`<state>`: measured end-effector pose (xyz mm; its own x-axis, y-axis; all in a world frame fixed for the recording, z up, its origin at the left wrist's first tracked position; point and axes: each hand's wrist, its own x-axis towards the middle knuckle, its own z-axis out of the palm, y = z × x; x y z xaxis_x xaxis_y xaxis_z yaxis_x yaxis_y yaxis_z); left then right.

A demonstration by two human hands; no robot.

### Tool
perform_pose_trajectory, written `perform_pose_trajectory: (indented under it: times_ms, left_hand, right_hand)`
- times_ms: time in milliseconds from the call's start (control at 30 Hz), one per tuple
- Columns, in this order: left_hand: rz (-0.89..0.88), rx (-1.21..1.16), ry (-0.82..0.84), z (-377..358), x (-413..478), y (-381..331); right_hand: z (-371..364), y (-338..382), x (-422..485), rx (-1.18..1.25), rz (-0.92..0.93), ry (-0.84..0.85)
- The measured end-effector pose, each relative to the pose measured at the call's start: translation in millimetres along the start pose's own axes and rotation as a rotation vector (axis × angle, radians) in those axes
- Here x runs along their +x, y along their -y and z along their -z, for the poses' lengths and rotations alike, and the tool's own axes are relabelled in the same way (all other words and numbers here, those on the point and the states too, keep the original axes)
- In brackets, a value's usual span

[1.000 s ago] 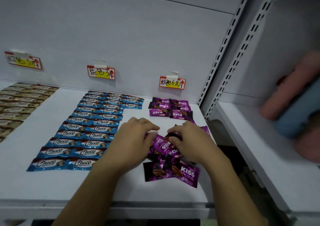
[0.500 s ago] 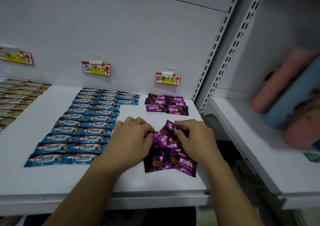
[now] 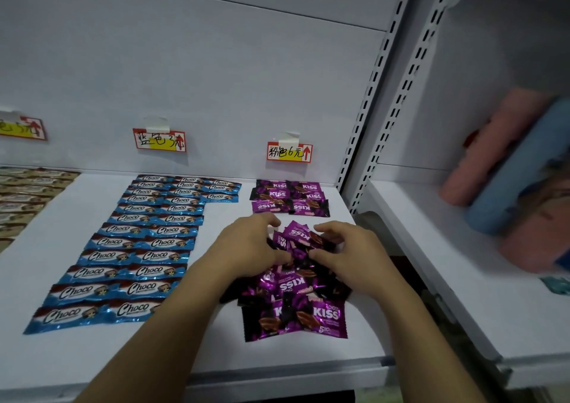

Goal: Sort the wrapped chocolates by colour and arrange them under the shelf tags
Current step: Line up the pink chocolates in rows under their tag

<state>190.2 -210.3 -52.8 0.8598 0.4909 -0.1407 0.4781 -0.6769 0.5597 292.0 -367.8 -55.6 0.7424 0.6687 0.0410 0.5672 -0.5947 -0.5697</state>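
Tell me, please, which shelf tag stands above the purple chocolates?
The rightmost tag, beside the slotted upright, above the purple Kiss rows; the middle tag heads the blue Choco bars.

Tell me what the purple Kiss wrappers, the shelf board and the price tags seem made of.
Purple Kiss wrappers: thin glossy foil-like plastic film, judging by crinkles and sheen. Shelf board: probably white painted metal; smooth, matte, folded front lip. Price tags: seemingly paper, handwritten, taped on.
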Motion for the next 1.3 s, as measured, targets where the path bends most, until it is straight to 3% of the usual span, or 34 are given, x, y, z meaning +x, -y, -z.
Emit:
perform_pose_trajectory:
  times_ms: [267, 467, 567, 733, 1067, 1300]
  left_hand:
    - [0.023, -0.258, 0.000, 9.2, 5.4, 14.4]
    - [0.032, 0.020, 0.052, -0.4, 10.8, -4.4]
    - [0.024, 0.022, 0.056, 0.7, 10.9, -6.8]
    - [0.053, -0.270, 0.062, 12.6, 9.2, -6.2]
    - [0.067, -0.744, -0.214, 34.9, 16.7, 3.9]
    - [0.075, -0.777, -0.311, 29.0, 23.6, 7.2]
  right_hand:
    - [10.9, -8.3, 5.7, 0.200, -0.001, -0.028]
    - [13.1, -8.6, 17.0, 0.254, 0.007, -0.023]
    - [11.5, -7.3, 20.3, 0.313, -0.006, -0.037]
    - [5.0, -12.2, 24.8, 0.393, -0.044, -0.099]
    - [15.8, -4.0, 22.7, 0.855, -0.148, -0.100]
    - [20.1, 9.5, 37.5, 0.801, -0.165, -0.108]
